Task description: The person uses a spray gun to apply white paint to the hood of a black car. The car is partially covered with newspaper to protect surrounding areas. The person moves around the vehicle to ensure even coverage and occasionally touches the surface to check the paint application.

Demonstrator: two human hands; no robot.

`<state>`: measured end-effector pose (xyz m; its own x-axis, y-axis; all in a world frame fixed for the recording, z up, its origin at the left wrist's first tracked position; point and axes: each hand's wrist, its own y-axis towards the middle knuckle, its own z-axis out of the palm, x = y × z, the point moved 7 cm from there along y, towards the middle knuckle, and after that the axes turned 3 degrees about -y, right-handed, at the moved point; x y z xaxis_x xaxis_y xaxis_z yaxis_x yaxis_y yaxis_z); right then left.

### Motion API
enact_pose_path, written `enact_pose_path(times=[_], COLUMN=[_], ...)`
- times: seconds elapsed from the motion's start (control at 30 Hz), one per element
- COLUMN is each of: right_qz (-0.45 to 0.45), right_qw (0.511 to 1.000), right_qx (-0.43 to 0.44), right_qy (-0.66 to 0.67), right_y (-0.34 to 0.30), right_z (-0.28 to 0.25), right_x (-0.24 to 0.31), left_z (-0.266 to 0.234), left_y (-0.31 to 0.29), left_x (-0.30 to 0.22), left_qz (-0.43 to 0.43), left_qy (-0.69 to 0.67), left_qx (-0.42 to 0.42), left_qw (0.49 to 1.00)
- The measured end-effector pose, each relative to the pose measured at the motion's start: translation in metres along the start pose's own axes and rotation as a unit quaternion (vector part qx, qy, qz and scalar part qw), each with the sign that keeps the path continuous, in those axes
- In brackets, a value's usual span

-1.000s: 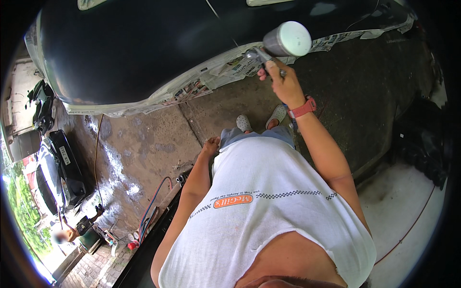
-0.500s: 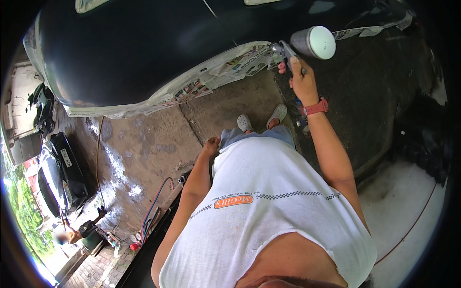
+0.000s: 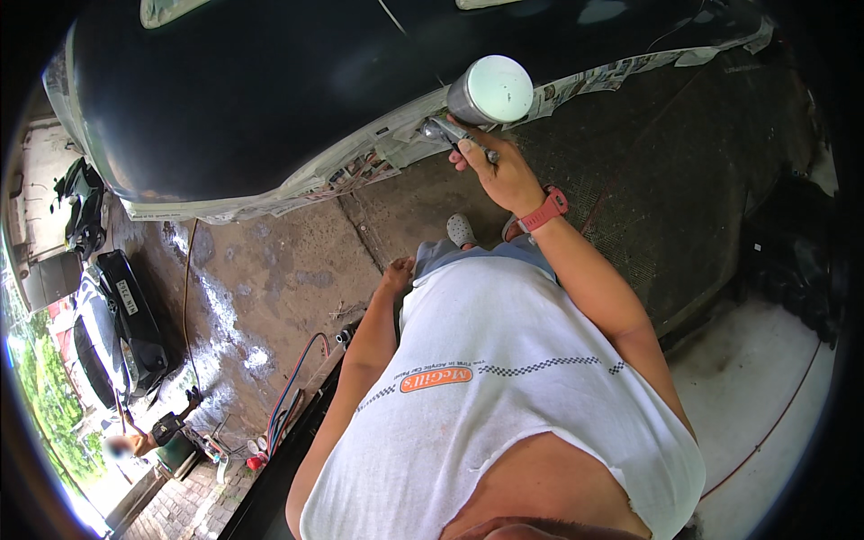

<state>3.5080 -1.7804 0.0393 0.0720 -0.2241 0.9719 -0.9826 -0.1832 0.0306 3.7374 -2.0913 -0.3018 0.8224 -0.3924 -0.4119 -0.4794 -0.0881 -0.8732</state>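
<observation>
My right hand is wrapped round the handle of a metal spray gun, with a red watch on the wrist. On top of the gun sits a round paint cup with a pale lid. The gun points left, close to the lower side of a dark car body panel. Newspaper masking is taped along that panel's bottom edge. My left hand hangs beside my shorts, fingers curled; whether anything is in them is hidden.
Hoses run along the floor at lower left, beside a black edge. A dark car stands outside at left, with another person below it. A dark mat covers the floor at right.
My right hand has swung left and slightly down with the spray gun along the panel's lower edge. My left hand stays beside my shorts.
</observation>
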Motion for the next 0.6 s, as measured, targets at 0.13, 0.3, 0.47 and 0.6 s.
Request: enact_pose_path(times=[0.13,0.3,0.47,0.6], right_qz=[0.027,0.082,0.117,0.098], right_qw=[0.999,0.991,0.98,0.979], right_qx=[-0.025,-0.104,-0.163,-0.175], right_qy=[0.012,0.021,0.011,0.029], right_y=[0.002,0.003,0.006,0.012], right_z=[-0.024,-0.081,-0.126,-0.132], right_x=[-0.012,-0.015,-0.007,0.014], left_z=[0.0,0.002,0.003,0.002], left_y=[0.007,0.014,0.021,0.019], left_x=[0.012,0.02,0.021,0.009], left_qz=[-0.006,-0.007,0.005,0.012], left_qy=[-0.008,-0.014,-0.005,0.004], left_qx=[-0.005,-0.005,0.001,-0.001], left_qw=[1.0,1.0,1.0,1.0])
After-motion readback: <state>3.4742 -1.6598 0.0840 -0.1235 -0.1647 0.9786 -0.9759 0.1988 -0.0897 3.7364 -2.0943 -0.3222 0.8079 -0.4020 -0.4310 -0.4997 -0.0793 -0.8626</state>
